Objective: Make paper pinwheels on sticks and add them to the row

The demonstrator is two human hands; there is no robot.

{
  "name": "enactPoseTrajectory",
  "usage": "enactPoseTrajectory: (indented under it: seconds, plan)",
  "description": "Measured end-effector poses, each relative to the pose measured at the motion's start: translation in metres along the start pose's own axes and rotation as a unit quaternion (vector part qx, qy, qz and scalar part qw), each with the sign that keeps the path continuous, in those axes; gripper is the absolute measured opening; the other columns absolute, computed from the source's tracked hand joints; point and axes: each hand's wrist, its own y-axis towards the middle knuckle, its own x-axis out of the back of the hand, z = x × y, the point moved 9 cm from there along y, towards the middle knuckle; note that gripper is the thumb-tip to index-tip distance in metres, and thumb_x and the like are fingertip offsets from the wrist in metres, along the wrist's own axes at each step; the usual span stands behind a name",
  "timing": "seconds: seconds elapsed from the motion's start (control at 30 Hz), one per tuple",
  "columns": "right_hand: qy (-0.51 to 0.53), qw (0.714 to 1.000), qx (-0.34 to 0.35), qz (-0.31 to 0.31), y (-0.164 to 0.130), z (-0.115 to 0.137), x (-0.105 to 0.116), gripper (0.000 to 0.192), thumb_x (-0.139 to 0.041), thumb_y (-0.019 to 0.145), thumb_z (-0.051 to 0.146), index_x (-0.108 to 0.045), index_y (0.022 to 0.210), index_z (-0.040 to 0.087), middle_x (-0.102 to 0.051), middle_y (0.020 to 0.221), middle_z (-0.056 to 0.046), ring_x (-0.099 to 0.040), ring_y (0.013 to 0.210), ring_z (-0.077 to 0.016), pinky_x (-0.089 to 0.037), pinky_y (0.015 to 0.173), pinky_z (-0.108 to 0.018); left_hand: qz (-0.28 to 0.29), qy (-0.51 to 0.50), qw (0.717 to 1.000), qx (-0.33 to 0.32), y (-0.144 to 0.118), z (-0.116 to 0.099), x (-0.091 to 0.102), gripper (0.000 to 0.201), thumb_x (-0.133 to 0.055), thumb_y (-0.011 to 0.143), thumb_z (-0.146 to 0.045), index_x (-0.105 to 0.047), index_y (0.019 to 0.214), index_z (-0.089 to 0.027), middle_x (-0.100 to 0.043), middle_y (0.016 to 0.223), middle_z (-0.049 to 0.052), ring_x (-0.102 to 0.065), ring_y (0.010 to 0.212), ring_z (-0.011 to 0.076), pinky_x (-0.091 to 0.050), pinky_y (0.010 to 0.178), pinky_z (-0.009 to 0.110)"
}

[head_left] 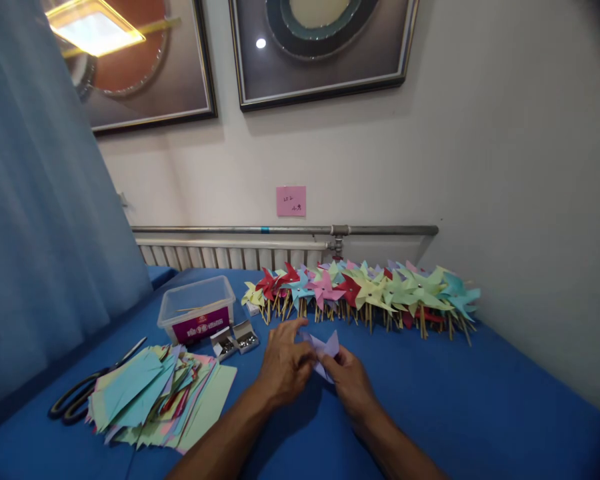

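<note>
A purple paper pinwheel (331, 345), partly folded, is held above the blue table between both hands. My left hand (286, 357) has its thumb and fingers closed on the paper's left side. On the right side, my right hand (349, 379) pinches the same paper between thumb and fingers. The middle of the paper is partly hidden behind my fingers. Left of my hands, two small open boxes of metal pushpins (235, 340) sit side by side. Beyond my hands lies a long row of finished paper pinwheels (370, 293) on thin wooden sticks.
A pile of cut coloured paper (145, 393) lies at the left, with black-handled scissors (75, 397) beside it. A clear plastic box (197, 313) with a purple label holds a few sticks. Behind the blue table (430, 407), a radiator and pipe (390, 230) run along the wall.
</note>
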Motion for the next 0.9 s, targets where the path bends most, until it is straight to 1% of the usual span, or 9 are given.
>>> enactPoseTrajectory:
  seconds: [0.07, 0.17, 0.27, 0.43, 0.63, 0.77, 0.9]
  plan:
    - [0.004, 1.0, -0.001, 0.005, -0.001, 0.001, -0.002, 0.032, -0.074, 0.07, 0.043, -0.076, 0.089, 0.017, -0.075, 0.077, -0.005, -0.064, 0.067, -0.0201, -0.048, 0.063, -0.029, -0.002, -0.006, 1.0, 0.002, -0.001, 0.001, 0.0, 0.017, -0.064, 0.079, -0.01, -0.074, 0.083, -0.023, -0.048, 0.152, 0.007, -0.046, 0.136, 0.0304, -0.04, 0.106, 0.052]
    - [0.004, 1.0, -0.009, 0.022, -0.002, 0.0, -0.005, 0.031, -0.074, 0.071, 0.043, -0.076, 0.086, 0.017, -0.072, 0.071, -0.003, -0.061, 0.063, -0.0181, -0.045, 0.059, -0.027, 0.005, -0.014, 1.0, 0.011, -0.001, 0.004, -0.003, 0.016, -0.064, 0.08, -0.01, -0.074, 0.082, -0.022, -0.044, 0.156, 0.006, -0.044, 0.139, 0.031, -0.038, 0.11, 0.054]
    - [0.01, 0.999, -0.014, 0.027, -0.001, -0.002, -0.006, 0.033, -0.076, 0.068, 0.044, -0.075, 0.086, 0.017, -0.072, 0.071, -0.003, -0.059, 0.062, -0.0175, -0.043, 0.058, -0.027, 0.021, -0.022, 0.999, 0.022, -0.001, 0.007, -0.005, 0.016, -0.064, 0.079, -0.009, -0.073, 0.081, -0.022, -0.045, 0.156, 0.007, -0.044, 0.14, 0.0314, -0.039, 0.109, 0.054]
    - [0.042, 0.998, -0.011, 0.041, 0.0, -0.003, -0.009, 0.037, -0.079, 0.065, 0.046, -0.075, 0.088, 0.017, -0.075, 0.079, -0.005, -0.063, 0.069, -0.0193, -0.047, 0.064, -0.028, 0.037, -0.037, 0.998, 0.044, 0.0, 0.01, -0.007, 0.017, -0.065, 0.078, -0.009, -0.074, 0.082, -0.022, -0.046, 0.155, 0.008, -0.045, 0.139, 0.0314, -0.038, 0.111, 0.056]
    - [0.045, 0.998, -0.025, 0.035, -0.003, 0.0, -0.008, 0.036, -0.08, 0.067, 0.045, -0.076, 0.089, 0.017, -0.075, 0.078, -0.005, -0.064, 0.069, -0.0201, -0.047, 0.065, -0.029, 0.053, -0.06, 0.995, 0.055, 0.001, 0.01, -0.007, 0.017, -0.064, 0.079, -0.01, -0.074, 0.084, -0.023, -0.047, 0.155, 0.007, -0.047, 0.138, 0.0306, -0.038, 0.111, 0.057]
    - [0.049, 0.997, -0.031, 0.043, -0.004, 0.001, -0.01, 0.04, -0.08, 0.066, 0.047, -0.076, 0.092, 0.016, -0.075, 0.08, -0.006, -0.064, 0.07, -0.0202, -0.047, 0.065, -0.029, 0.057, -0.064, 0.994, 0.063, 0.001, 0.012, -0.008, 0.018, -0.063, 0.079, -0.009, -0.073, 0.084, -0.022, -0.047, 0.154, 0.008, -0.047, 0.138, 0.0301, -0.037, 0.111, 0.056]
    - [0.058, 0.997, -0.03, 0.051, -0.002, -0.001, -0.011, 0.04, -0.081, 0.065, 0.046, -0.076, 0.09, 0.016, -0.075, 0.081, -0.005, -0.064, 0.07, -0.0195, -0.048, 0.065, -0.029, 0.053, -0.069, 0.995, 0.058, 0.0, 0.012, -0.008, 0.015, -0.064, 0.079, -0.01, -0.073, 0.084, -0.021, -0.05, 0.152, 0.009, -0.048, 0.136, 0.0298, -0.038, 0.111, 0.054]
